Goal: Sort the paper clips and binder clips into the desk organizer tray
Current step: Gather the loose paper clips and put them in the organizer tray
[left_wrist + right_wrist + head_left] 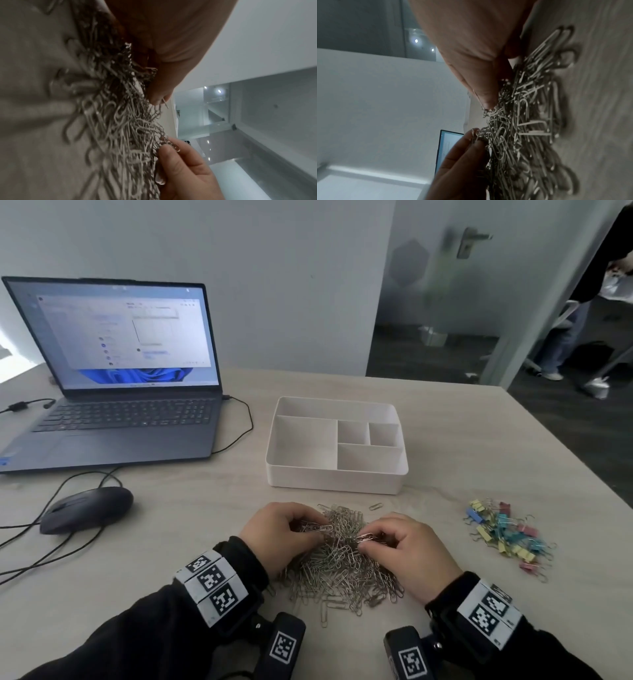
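Observation:
A heap of silver paper clips lies on the table near me. My left hand digs into the heap's left side, its curled fingers pinching a few clips. My right hand pinches clips at the heap's upper right. In the left wrist view the right hand's fingertips hold a clip at the edge of the heap. The right wrist view shows the left hand's fingertips gripping clips. Behind the heap, the white organizer tray has empty compartments. Coloured binder clips are piled to the right.
An open laptop stands at the back left, with a black mouse and cables in front of it. One stray paper clip lies between heap and tray. The table's right edge runs diagonally; a person stands beyond it.

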Tool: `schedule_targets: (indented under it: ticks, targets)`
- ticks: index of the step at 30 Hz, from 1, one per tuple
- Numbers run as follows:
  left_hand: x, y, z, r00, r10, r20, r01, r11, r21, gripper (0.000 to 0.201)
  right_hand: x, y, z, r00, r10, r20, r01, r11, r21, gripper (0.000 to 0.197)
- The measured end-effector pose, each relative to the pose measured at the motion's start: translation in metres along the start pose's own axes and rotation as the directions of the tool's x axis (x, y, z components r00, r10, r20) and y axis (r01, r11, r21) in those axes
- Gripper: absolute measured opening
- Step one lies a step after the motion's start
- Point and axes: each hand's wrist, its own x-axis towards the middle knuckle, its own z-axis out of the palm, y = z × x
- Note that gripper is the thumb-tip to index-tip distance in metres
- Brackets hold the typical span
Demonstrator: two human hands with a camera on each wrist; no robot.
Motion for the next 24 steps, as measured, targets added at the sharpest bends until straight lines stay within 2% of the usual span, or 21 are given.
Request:
schedule_targets:
  ticks: [6,9,12,17,21,24]
  targets:
    - [0.007,0.010,-0.014,0.996,0.021,0.083,-0.018,0.999,-0.048,0.014,0.010,-0.012,-0.009,0.998,0.019,0.057,-0.025,0.994,0.108,0.006]
    - [0.012,0.011,-0.024,0.996,0.007,0.089,0.004,0.993,-0.115,0.013,0.016,-0.024,-0.016,0.993,0.057,0.100,-0.078,0.973,0.215,0.006]
    - [0.020,0.014,-0.034,0.997,0.011,0.077,0.004,0.982,-0.187,0.014,0.028,-0.039,-0.025,0.992,0.044,0.122,-0.073,0.968,0.241,0.006]
    - [0.048,0.017,-0.058,1.000,-0.005,0.001,0.005,0.970,-0.242,0.011,0.068,-0.065,-0.030,0.997,0.021,0.068,-0.037,0.970,0.241,0.005]
    - [0.075,0.020,-0.073,0.994,-0.020,-0.111,-0.005,0.976,-0.220,0.011,0.109,-0.072,-0.019,0.998,0.059,-0.030,-0.051,0.974,0.219,0.010]
    - [0.091,0.024,-0.078,0.984,-0.032,-0.176,0.003,0.987,-0.164,0.012,0.131,-0.074,-0.007,0.994,0.087,-0.064,-0.078,0.987,0.137,0.011]
